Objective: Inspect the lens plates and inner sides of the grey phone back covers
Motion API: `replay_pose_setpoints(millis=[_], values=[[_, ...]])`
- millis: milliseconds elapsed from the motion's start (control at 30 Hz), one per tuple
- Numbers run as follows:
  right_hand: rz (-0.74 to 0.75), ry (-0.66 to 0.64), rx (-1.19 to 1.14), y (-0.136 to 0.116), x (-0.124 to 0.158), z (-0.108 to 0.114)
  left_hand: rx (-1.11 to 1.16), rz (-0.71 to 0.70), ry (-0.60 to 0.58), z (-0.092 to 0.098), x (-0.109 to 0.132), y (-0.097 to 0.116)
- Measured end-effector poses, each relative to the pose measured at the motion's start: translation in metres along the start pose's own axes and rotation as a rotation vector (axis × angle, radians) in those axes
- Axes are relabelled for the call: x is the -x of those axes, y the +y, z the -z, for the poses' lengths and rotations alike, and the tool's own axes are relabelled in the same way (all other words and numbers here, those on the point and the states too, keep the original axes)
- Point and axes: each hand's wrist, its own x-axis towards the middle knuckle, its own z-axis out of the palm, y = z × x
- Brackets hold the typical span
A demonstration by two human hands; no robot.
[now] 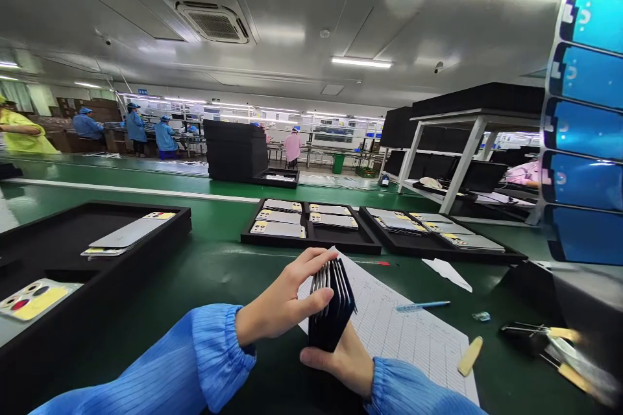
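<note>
A stack of thin dark panels (331,327), shaped like phone back covers, stands upright between my hands, its upper edges slightly fanned. My left hand (282,295) is closed on the upper end, with the fingers over the top edge and the thumb along the near face. From below, my right hand (345,363) grips the lower end; its thumb shows at the front and its other fingers are hidden behind the stack. Beneath and behind the hands lies a printed sheet with handwriting (389,324), and on it rests a light blue pen (423,305).
Black trays (316,245) (511,254) (187,224) hold pale phone panels with yellow camera areas. Wooden-handled tools (574,376) and a beige piece (470,356) lie at right. Glossy blue panels (588,130) stand close at the right edge. Stacked black trays (233,149) rise behind; people work farther off.
</note>
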Motion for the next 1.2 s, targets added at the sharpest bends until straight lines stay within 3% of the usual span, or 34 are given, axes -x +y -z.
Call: replay_pose_setpoints(millis=[467,700,1200], values=[[-0.021,0.016,0.030,0.001,-0.001,0.000,0.034,-0.011,-0.015,-0.003,0.000,0.000],[-0.005,0.016,0.022,0.006,0.001,0.000,-0.115,-0.062,0.148,-0.012,0.005,0.002],[-0.050,0.021,0.003,-0.003,0.000,-0.003,-0.070,-0.074,0.092,-0.012,0.003,0.004]])
